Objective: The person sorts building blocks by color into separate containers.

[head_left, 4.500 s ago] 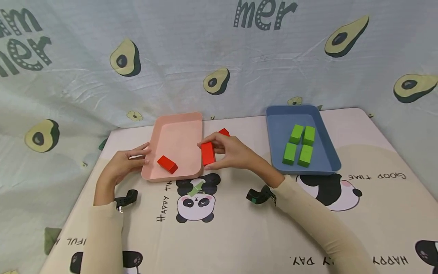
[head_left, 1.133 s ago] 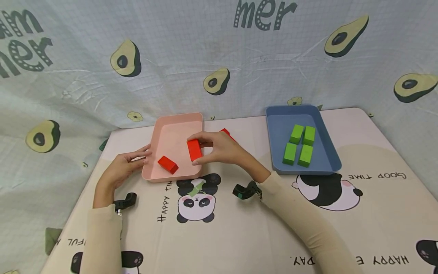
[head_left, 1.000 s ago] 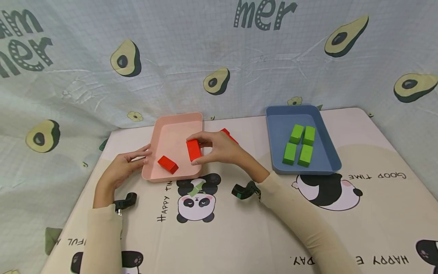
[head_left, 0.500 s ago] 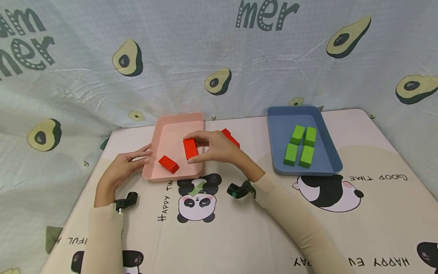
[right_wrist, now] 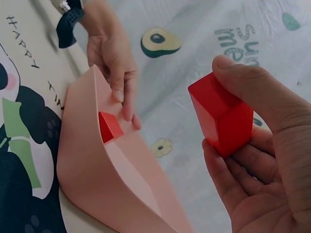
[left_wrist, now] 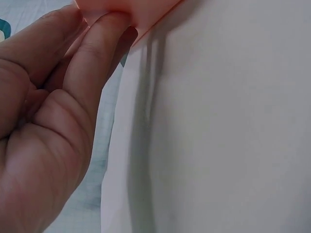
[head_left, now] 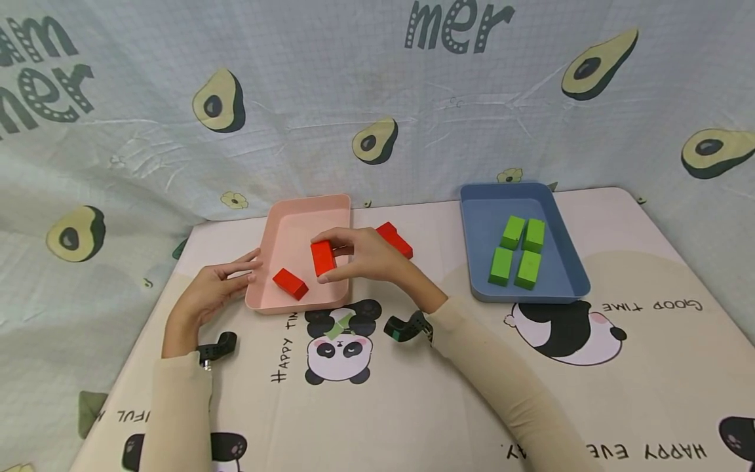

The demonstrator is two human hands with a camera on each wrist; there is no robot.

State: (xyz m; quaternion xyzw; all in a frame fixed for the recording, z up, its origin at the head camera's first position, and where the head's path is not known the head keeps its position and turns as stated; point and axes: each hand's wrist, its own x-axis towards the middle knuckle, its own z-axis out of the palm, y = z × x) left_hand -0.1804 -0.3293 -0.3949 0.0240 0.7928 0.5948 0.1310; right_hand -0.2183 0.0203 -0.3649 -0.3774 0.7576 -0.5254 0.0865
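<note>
My right hand [head_left: 371,255] pinches a red block [head_left: 322,257] between thumb and fingers, over the right half of the pink tray [head_left: 295,226]. The right wrist view shows this held block [right_wrist: 223,116] above the tray's rim, with the thumb on its upper end. Another red block [head_left: 290,283] lies in the tray near its front wall. At the tray's left side my left hand [head_left: 206,292] touches the rim with fairly straight fingers. Close up in the left wrist view, the left fingers [left_wrist: 92,58] meet the pink wall.
Red blocks [head_left: 396,241] lie on the table between the trays, partly behind my right hand. On the right stands a blue tray [head_left: 486,206] with several green blocks [head_left: 513,252]. A panda-print cloth [head_left: 413,406] covers the table, and an avocado-print sheet [head_left: 307,85] hangs behind.
My right hand has carried the red block leftward from the pink tray's right edge to over its inside. More of the red blocks on the table shows now. The left hand stays in place.
</note>
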